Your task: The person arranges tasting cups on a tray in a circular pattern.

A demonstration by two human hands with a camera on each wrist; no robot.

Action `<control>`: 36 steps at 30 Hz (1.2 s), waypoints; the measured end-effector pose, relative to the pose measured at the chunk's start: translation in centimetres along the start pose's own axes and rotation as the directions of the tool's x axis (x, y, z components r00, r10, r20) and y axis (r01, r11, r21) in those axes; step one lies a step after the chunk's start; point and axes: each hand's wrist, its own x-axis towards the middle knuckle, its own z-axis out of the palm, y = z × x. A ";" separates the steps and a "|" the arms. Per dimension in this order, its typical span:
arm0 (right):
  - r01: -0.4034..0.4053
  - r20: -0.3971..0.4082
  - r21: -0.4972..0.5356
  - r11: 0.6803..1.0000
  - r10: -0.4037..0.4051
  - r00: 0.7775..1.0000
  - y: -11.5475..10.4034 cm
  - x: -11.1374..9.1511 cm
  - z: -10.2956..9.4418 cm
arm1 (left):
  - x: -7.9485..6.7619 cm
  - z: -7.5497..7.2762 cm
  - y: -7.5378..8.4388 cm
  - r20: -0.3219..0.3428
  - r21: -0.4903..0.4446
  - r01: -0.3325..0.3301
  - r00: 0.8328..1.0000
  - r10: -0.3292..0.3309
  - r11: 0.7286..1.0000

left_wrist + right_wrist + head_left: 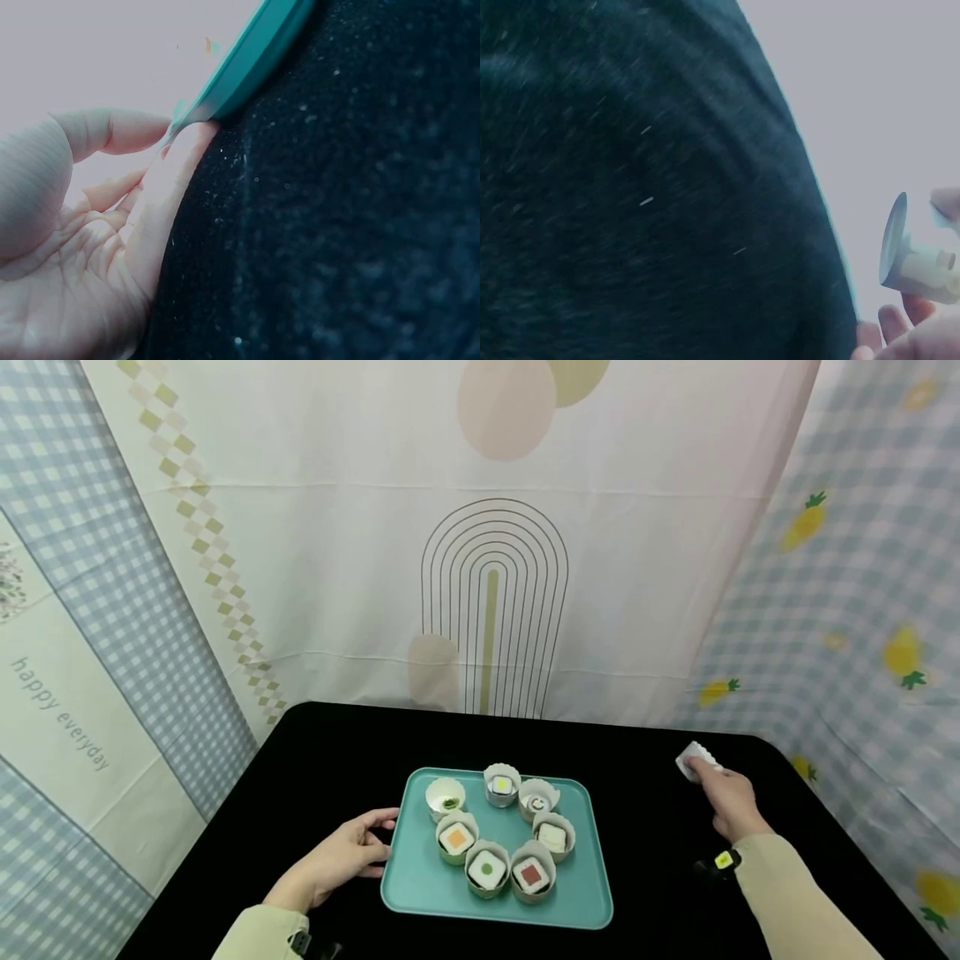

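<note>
A teal tray lies on the black table, bearing several paper baking cups in a rough ring. In them sit small block-shaped pieces, such as a white one with an orange square and a white one with a dark red square. My left hand is at the tray's left side; in the left wrist view its thumb and a finger pinch the rim. Off to the right, my right hand holds a pale paper cup over the table. In the right wrist view this cup appears tipped sideways.
The black table has rounded far corners. A white patterned cloth hangs behind it, with blue checked cloths at the left and right.
</note>
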 end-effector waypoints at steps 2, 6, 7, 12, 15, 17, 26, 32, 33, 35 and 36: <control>0.028 -0.026 -0.025 0.999 -0.028 0.999 -1.1 -0.4 0.3 | -0.1 0.0 0.0 0.001 0.000 -0.002 1.000 0.002 1.000; 0.142 -0.010 -0.050 0.989 -0.142 0.990 -4.2 -1.7 1.8 | -0.1 0.1 0.1 -0.006 0.001 -0.005 1.000 0.005 1.000; 0.177 0.012 -0.047 0.983 -0.177 0.984 -5.0 -2.0 2.3 | -0.1 0.1 0.2 -0.009 0.002 -0.005 1.000 0.005 1.000; 0.334 0.141 -0.032 0.942 -0.327 0.935 -8.3 -3.7 6.5 | -0.2 0.3 0.3 -0.015 0.004 0.000 1.000 0.000 1.000; 0.398 0.215 -0.044 0.916 -0.381 0.899 -9.6 -4.5 9.6 | -0.2 0.4 0.4 -0.014 0.004 0.000 1.000 0.000 1.000; 0.443 0.257 -0.056 0.895 -0.416 0.872 -10.3 -5.0 11.9 | -0.2 0.4 0.4 -0.014 0.005 -0.004 1.000 0.004 1.000; 0.546 0.444 -0.149 0.824 -0.438 0.782 -11.6 -7.0 21.0 | -0.2 0.3 0.2 -0.013 0.004 -0.005 1.000 0.005 1.000; 0.585 0.494 -0.202 0.786 -0.434 0.754 -11.3 -6.7 23.8 | 0.0 0.3 0.1 0.003 -0.001 -0.007 1.000 0.007 1.000; 0.593 0.496 -0.216 0.775 -0.436 0.751 -11.2 -6.5 24.1 | 0.0 0.3 0.1 0.004 -0.002 -0.006 1.000 0.006 1.000; 0.608 0.501 -0.240 0.756 -0.440 0.745 -11.2 -6.2 24.8 | 0.0 0.2 0.1 0.003 -0.002 -0.005 1.000 0.005 1.000; 0.610 0.504 -0.249 0.752 -0.438 0.745 -11.2 -6.0 25.1 | -0.1 0.2 0.1 0.002 -0.001 -0.006 1.000 0.006 1.000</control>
